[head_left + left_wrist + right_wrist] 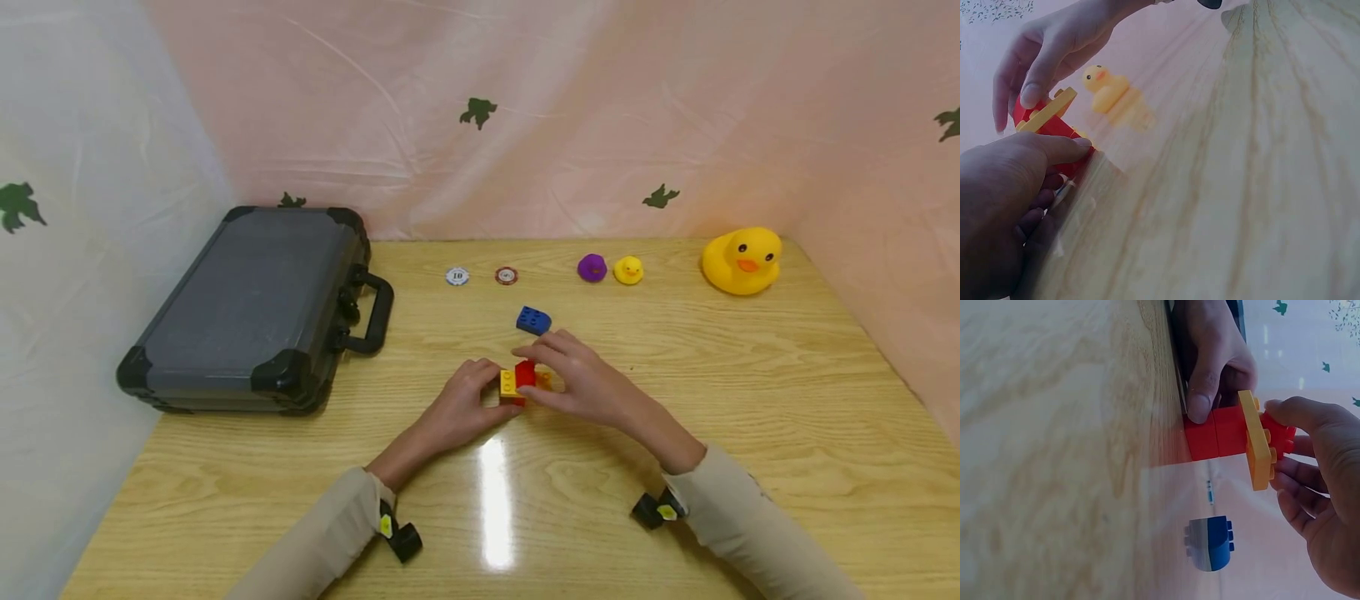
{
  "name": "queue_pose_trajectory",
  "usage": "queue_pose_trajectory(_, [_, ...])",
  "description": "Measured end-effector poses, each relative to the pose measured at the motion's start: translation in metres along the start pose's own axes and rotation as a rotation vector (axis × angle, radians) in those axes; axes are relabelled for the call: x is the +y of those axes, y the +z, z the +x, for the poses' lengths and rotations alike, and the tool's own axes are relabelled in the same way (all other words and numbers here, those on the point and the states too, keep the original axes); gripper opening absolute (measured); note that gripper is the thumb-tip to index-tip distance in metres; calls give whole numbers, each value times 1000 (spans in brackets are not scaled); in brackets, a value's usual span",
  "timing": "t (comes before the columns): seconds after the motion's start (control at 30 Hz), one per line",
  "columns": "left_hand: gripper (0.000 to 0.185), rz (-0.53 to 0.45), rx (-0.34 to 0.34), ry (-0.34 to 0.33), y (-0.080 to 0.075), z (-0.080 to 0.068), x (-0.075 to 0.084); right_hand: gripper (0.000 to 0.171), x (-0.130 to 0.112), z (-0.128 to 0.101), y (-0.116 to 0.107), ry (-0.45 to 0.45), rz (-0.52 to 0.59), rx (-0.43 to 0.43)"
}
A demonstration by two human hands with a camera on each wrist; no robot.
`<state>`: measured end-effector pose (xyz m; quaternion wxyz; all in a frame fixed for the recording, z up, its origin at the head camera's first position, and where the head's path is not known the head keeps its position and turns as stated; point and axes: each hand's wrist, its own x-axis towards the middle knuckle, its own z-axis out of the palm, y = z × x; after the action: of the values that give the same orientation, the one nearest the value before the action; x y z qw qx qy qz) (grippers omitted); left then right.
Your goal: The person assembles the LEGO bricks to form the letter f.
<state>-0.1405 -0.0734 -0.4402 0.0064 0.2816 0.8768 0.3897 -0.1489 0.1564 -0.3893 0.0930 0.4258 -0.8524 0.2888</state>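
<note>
A small stack of toy building bricks stands on the table between my hands. Two red bricks (1216,432) form its lower part, and a flat yellow brick (1257,442) with studs lies across them. My left hand (461,407) grips the bottom red brick, its thumb pressed to the near side. Over the yellow piece, my right hand (577,375) pinches another red brick (526,374) between thumb and fingers, right at the studs. The right fingers partly hide this brick in the left wrist view. Just beyond the hands lies a blue brick (533,321) with a rounded end.
A grey case (240,300) with black corners and a handle occupies the left. Along the back are a white-and-blue chip (457,276), a red chip (506,275), a purple duck (592,267), a small yellow duck (628,270) and a large yellow duck (742,262).
</note>
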Motion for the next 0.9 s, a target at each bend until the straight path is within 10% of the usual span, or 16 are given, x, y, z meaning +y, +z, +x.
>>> queue_pose_trajectory(0.9, [29,-6,-9,-3,0,1,-1,33,0,-7,6,-14,118,102])
